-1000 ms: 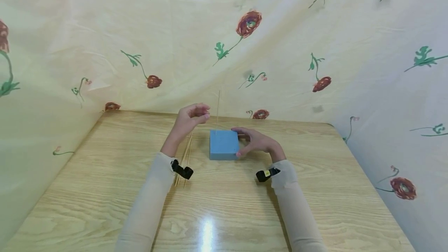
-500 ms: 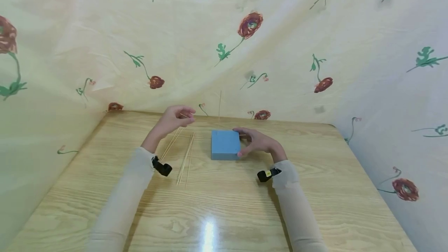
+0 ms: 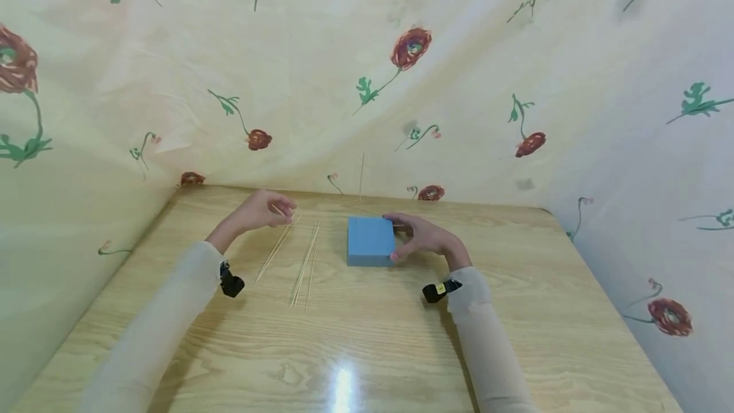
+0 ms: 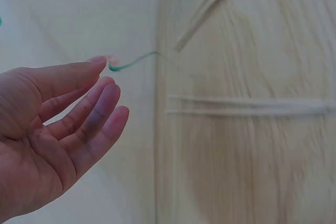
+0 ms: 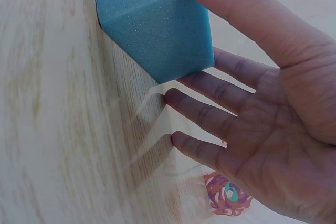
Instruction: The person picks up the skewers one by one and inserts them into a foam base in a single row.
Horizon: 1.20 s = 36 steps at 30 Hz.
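Observation:
A blue foam-like block [image 3: 371,238] sits on the table, and my right hand [image 3: 423,236] grips its right side between thumb and fingers. In the right wrist view, the thumb lies on one face of the block [image 5: 157,30], while the lower fingers stretch out beneath it. One thin stick [image 3: 362,177] stands upright at the block's back left. My left hand [image 3: 264,210] hovers over the far end of a small group of thin wooden sticks [image 3: 276,248]. Its fingers are loosely bent; the left wrist view shows nothing between them.
Another bunch of thin wooden sticks [image 3: 304,266] lies between the left group and the block. Flower-printed cloth [image 3: 321,81] rises behind and on both sides of the wooden table [image 3: 367,324].
My left hand has moved left and down from beside the upright stick to over the left group of sticks. My right hand stays on the block.

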Tool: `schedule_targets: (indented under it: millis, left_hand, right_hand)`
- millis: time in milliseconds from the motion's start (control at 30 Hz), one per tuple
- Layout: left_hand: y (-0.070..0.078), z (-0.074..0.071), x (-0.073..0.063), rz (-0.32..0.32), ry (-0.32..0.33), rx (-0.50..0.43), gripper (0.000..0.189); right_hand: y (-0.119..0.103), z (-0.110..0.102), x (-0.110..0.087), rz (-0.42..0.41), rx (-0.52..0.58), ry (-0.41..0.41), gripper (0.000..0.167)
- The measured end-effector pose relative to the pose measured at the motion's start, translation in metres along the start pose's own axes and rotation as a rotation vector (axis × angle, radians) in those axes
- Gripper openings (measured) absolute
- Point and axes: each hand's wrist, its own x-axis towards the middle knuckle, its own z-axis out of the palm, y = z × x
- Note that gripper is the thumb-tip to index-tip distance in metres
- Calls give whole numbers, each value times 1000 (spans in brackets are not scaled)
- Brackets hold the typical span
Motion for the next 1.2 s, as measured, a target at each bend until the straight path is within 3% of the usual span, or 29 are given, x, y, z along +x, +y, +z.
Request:
schedule_targets:
  millis: [267,533,833,1200]
  left_hand:
    - [-19,-3,-11,7,-60,-7,34]
    - [-31,-2,-9,-20,-93,-4,34]
    - [-38,-1,-7,-16,-106,30,38]
    - [-51,15,-4,-57,-77,-37,38]
  right_hand:
    - [1,0,-1,-8,-11,1,103]
    - [-3,-1,1,-26,4,3,101]
    - [-5,-2,2,-20,-4,6,102]
    - [5,1,0,-8,-9,12,103]
